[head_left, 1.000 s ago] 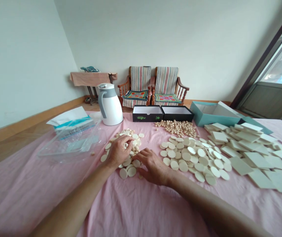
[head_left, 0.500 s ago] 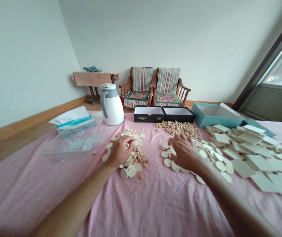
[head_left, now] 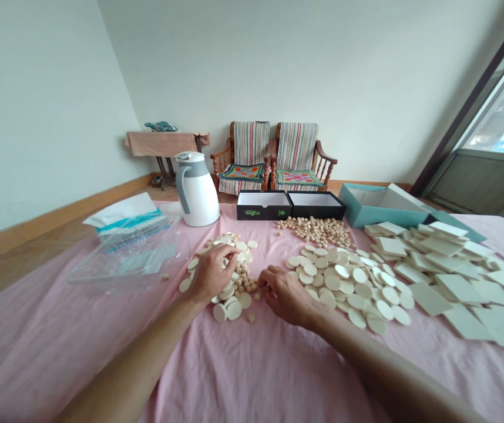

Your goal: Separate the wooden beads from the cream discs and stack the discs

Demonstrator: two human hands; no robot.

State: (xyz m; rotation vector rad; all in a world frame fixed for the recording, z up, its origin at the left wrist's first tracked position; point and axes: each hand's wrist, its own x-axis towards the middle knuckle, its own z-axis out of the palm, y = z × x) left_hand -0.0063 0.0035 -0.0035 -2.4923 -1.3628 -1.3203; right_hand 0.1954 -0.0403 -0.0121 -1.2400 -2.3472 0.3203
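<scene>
My left hand (head_left: 213, 274) is over a mixed pile left of centre, thumb and fingers drawn together; whatever they hold is hidden. That pile contains pale round wooden discs (head_left: 233, 310) and small tan bead-like pieces (head_left: 245, 278). At the pile's right edge is my right hand (head_left: 285, 295), its fingers curled and closed close to the small pieces. Its fingertips are partly hidden, so I cannot make out anything between them. Right of this hand spreads a larger heap of round discs (head_left: 356, 288). Behind that heap lie many more small tan pieces (head_left: 318, 230).
Square pale tiles (head_left: 463, 288) lie piled at the right, before a teal box (head_left: 378, 216). Two black boxes (head_left: 263, 212) stand at the back. A white jug (head_left: 201, 200), a tissue pack (head_left: 133, 229) and a clear plastic tray (head_left: 102, 273) occupy the left of the pink cloth.
My right hand has moved left from the disc heap to the right edge of the mixed pile, and its fingers have curled in. My left hand stays nearly in place.
</scene>
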